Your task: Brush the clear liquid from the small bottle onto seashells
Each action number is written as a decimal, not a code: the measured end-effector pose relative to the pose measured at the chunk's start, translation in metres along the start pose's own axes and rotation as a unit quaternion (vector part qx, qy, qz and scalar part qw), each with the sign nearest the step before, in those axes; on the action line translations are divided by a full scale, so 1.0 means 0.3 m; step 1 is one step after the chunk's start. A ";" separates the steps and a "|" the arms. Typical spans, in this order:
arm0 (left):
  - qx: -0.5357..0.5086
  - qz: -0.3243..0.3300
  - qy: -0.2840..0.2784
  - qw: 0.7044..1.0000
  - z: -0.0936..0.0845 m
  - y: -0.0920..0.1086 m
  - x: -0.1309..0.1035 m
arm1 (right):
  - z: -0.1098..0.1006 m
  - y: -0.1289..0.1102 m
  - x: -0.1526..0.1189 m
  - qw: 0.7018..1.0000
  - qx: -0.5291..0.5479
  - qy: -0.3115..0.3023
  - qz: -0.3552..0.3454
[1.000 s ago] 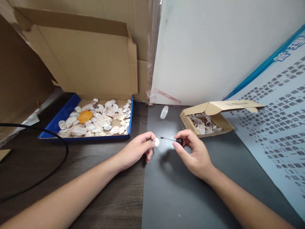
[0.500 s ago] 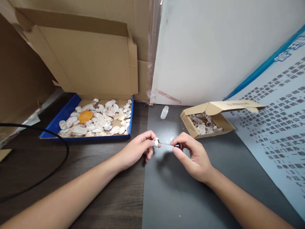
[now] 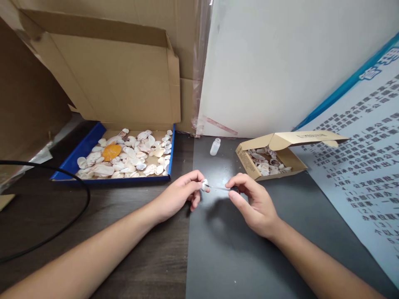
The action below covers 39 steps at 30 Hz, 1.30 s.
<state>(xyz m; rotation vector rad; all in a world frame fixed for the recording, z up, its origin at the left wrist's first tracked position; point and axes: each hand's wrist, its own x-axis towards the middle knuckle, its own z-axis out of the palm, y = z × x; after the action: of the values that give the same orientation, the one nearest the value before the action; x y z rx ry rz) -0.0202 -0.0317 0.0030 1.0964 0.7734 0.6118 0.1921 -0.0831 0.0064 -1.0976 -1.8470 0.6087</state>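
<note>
Between the thumb and fingers of my left hand point(image 3: 182, 192) is a small white shell point(image 3: 204, 185). My right hand point(image 3: 254, 203) is closed on the dark cap of a thin brush point(image 3: 220, 188), and the cap is mostly hidden by the fingers. The pale stem points left, and its dark tip lies against the face of the shell. Behind the hands, a small translucent white bottle point(image 3: 215, 147) stands uncapped on the dark grey mat point(image 3: 218, 257).
On the left, an open blue-edged cardboard box point(image 3: 62, 168) holds many pale shells and one orange shell point(image 3: 112, 152). A smaller cardboard box point(image 3: 249, 162) with shells stands at right. A black cable point(image 3: 89, 195) curves across the left side. A white panel point(image 3: 264, 66) rises behind.
The brush tip has moved from the shell's right edge onto its face. My right fingers have shifted slightly and cover more of the cap. My left hand stays in place.
</note>
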 end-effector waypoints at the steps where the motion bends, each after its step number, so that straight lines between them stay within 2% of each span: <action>1: -0.003 0.000 -0.001 1.000 0.000 -0.001 -0.001 | 0.000 0.000 -0.001 1.000 0.000 -0.005 -0.004; 7: -0.028 0.005 -0.005 1.000 0.000 0.001 -0.007 | -0.004 -0.003 0.001 1.000 -0.017 0.018 0.015; 39: -0.018 0.000 -0.005 1.000 0.004 0.009 -0.007 | 0.006 0.000 0.003 0.999 0.002 0.025 0.029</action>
<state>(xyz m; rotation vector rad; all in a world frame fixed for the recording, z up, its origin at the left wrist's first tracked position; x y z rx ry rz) -0.0205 -0.0330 0.0063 1.0653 0.7515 0.6184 0.1903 -0.0822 0.0059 -1.1580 -1.7758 0.6132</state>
